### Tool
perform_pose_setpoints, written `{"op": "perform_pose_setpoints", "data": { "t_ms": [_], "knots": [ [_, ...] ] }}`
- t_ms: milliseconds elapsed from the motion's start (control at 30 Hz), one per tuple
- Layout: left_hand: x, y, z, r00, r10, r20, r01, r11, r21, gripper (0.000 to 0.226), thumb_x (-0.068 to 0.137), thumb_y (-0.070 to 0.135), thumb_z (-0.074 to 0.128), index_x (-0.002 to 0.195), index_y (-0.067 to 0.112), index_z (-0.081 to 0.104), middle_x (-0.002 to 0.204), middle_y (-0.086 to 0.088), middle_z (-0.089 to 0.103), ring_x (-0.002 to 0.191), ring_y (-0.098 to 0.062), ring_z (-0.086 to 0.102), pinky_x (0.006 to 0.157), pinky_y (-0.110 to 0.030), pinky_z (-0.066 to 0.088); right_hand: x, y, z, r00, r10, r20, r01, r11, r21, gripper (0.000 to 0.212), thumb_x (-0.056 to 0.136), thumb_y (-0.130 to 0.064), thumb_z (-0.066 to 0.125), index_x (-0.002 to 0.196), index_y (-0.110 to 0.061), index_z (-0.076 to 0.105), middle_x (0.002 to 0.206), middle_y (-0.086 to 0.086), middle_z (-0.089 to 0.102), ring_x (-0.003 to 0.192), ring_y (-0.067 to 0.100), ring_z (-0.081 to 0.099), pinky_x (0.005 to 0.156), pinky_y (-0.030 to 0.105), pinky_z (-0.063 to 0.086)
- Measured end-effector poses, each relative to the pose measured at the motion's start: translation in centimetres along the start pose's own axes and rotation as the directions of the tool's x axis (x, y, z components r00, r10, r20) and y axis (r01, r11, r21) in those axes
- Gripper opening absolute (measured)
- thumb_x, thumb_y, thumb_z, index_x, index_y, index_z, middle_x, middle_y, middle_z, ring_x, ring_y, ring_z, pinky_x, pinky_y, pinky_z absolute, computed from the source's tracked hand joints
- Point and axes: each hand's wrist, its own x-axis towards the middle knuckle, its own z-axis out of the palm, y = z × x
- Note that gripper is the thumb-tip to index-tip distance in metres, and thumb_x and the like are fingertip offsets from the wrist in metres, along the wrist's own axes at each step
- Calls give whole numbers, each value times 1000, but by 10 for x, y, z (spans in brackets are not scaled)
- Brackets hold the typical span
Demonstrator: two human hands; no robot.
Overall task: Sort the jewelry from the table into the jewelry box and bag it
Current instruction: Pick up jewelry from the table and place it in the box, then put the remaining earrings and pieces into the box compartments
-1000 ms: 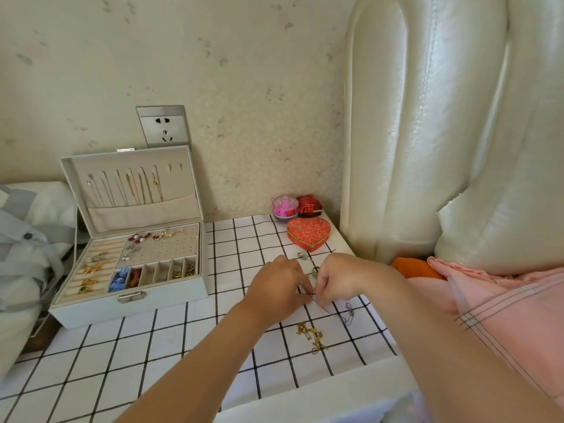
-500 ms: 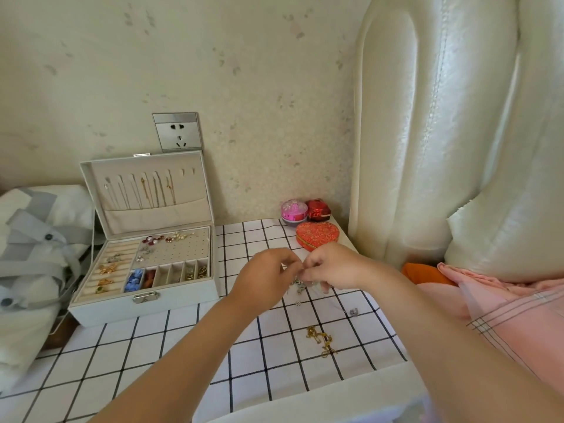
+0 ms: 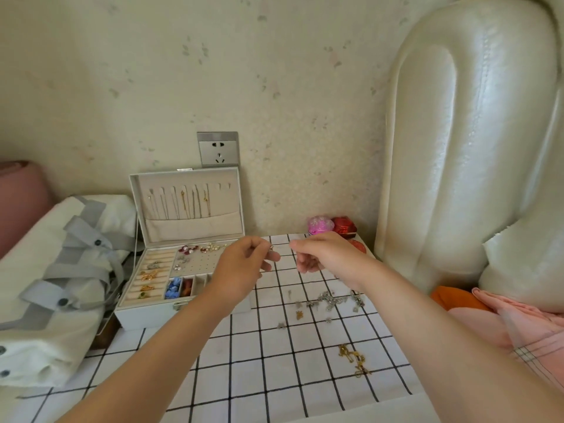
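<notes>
Pinching a barely visible fine chain btw left hand & right hand, fingers curled, above worktop nr jewelry box; risk: weak pinch, it slips & tangles w/ loose pieces.

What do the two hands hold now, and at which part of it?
Seemingly a thin chain, barely visible, stretched between them: the left hand pinches one end, the right hand the other, both at the fingertips.

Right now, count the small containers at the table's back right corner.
3: a pink round container, a red box beside it, and an orange-red box in front, mostly hidden behind the right hand.
</notes>
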Motion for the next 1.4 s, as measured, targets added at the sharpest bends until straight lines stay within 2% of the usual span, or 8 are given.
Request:
{"op": "perform_pose_setpoints", "data": {
  "t_ms": [100, 300, 400, 600, 833, 1000, 1267, 1400],
  "knots": [
    [2, -5, -25, 1000, 4, -10, -3, 996, 93, 20, 101, 26, 50, 96, 15, 66, 85, 7, 75, 72, -10, 66, 68, -28, 50, 5, -12, 13, 1000, -4, 27, 1, 992, 125, 40, 97, -31, 58, 61, -16, 52, 65, 5, 65, 74, 22, 62, 90, 42, 51],
    [0, -14, -74, 996, -33, -83, 47, 983, 177, 21, 101, 25, 49, 91, 16, 65, 78, 6, 73, 62, -9, 59, 58, -24, 45, 13, -30, 38, 987, -4, 163, -59, 923, 381, 34, 100, -27, 51, 69, -13, 54, 53, 3, 36, 52, 22, 46, 71, 42, 53],
    [1, -15, -93, 992, -92, -86, 102, 987, 127, 24, 101, 23, 48, 86, 15, 65, 73, 4, 71, 58, -10, 54, 62, -29, 48, 19, -36, 51, 985, 15, 171, -74, 936, 344, 27, 99, -26, 50, 76, -13, 56, 57, 2, 41, 47, 17, 35, 53, 32, 40],
    [12, -20, -114, 992, -51, -117, 82, 959, 273, 20, 99, 27, 51, 91, 19, 67, 88, 7, 67, 80, -11, 59, 75, -29, 44, 29, -46, 64, 985, 24, 173, -82, 939, 335, 27, 100, -26, 47, 77, -14, 56, 55, 0, 38, 49, 16, 33, 53, 30, 33],
    [32, -43, -125, 995, 65, -82, -2, 797, 604, 15, 96, 32, 57, 84, 33, 66, 96, 13, 66, 94, -7, 59, 78, -25, 43, 44, -51, 81, 991, -73, 113, 36, 955, 295, 24, 101, -21, 46, 89, -12, 65, 59, 0, 42, 50, 15, 37, 56, 30, 40],
    [43, -51, -125, 985, 157, -74, -46, 644, 763, 17, 95, 38, 58, 100, 31, 73, 101, 6, 66, 107, -11, 50, 83, -29, 45, 56, -55, 85, 986, -170, 6, 157, 923, 351, 24, 94, -26, 53, 80, -14, 69, 63, 3, 50, 49, 17, 38, 51, 30, 35],
    [47, -46, -126, 984, 167, -66, -25, 489, 872, 23, 94, 33, 54, 92, 24, 76, 95, 3, 68, 95, -17, 59, 86, -34, 52, 65, -59, 96, 982, -189, -12, 188, 967, 174, 31, 100, -19, 50, 77, -16, 70, 57, 2, 47, 47, 17, 32, 48, 27, 28],
    [55, -8, -120, 944, 312, -104, -130, 645, 753, 23, 96, 22, 54, 112, 21, 71, 112, 1, 66, 106, -21, 57, 94, -37, 48, 66, -63, 107, 989, -147, 28, 146, 988, 41, 31, 102, -23, 48, 82, -16, 70, 58, 2, 50, 46, 15, 34, 47, 27, 26]
  ]
}}
